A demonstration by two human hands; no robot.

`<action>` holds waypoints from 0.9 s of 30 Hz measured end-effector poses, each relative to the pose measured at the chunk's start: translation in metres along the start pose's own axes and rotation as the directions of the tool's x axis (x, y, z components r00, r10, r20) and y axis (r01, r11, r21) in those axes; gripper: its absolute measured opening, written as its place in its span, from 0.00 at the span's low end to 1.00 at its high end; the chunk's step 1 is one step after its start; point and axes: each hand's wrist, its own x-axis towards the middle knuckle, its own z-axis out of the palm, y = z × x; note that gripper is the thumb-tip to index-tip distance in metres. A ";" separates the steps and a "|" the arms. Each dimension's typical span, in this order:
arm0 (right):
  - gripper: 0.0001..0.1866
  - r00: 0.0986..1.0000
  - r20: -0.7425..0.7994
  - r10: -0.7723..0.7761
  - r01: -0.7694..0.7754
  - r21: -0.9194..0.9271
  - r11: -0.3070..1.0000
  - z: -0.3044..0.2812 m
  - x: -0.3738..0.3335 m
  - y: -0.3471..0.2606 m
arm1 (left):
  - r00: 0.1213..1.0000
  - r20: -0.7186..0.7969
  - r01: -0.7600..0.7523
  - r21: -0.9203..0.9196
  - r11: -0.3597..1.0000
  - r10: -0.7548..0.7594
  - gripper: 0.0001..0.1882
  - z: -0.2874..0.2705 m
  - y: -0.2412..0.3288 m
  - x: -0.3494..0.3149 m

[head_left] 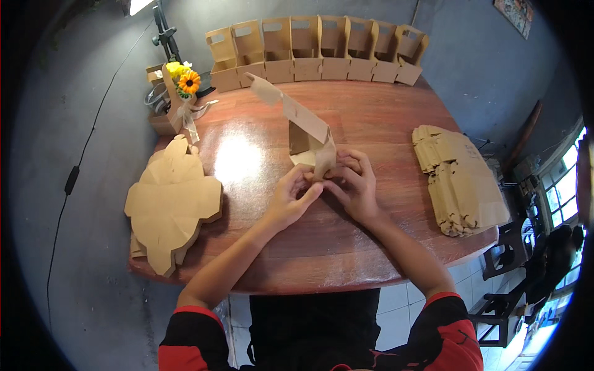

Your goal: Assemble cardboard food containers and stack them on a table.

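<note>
A partly folded brown cardboard box (307,127) is held over the middle of the table, its long flap slanting up to the far left. One open side shows its hollow inside. My left hand (293,196) grips its near edge from the left, thumb and fingers pinched on the card. From the right, my right hand (356,185) closes on the same near edge, fingers curled around the corner. Both hands nearly meet there, and some fingertips are hidden behind the card.
Several folded cardboard carriers with handle holes (306,49) stand in a row along the far edge. Flat cardboard blanks (170,201) are stacked at the left, more folded cardboard (461,182) at the right. Artificial flowers (184,79) and a cardboard holder (166,120) sit far left on the wooden table (371,260).
</note>
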 end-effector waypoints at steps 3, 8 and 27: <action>0.23 0.987 -0.034 0.157 -0.151 0.120 0.981 0.001 0.001 0.007 | 0.999 0.037 0.024 0.005 1.000 -0.024 0.18 0.000 0.003 0.001; 0.20 0.995 0.002 0.095 -0.095 0.125 0.988 0.003 0.001 0.018 | 0.996 -0.014 0.093 0.184 0.979 -0.092 0.14 -0.003 -0.002 0.002; 0.20 0.933 -0.037 -0.359 0.346 -0.192 0.918 -0.017 0.014 -0.008 | 0.991 -0.069 -0.095 0.261 0.961 0.117 0.11 0.003 -0.007 -0.008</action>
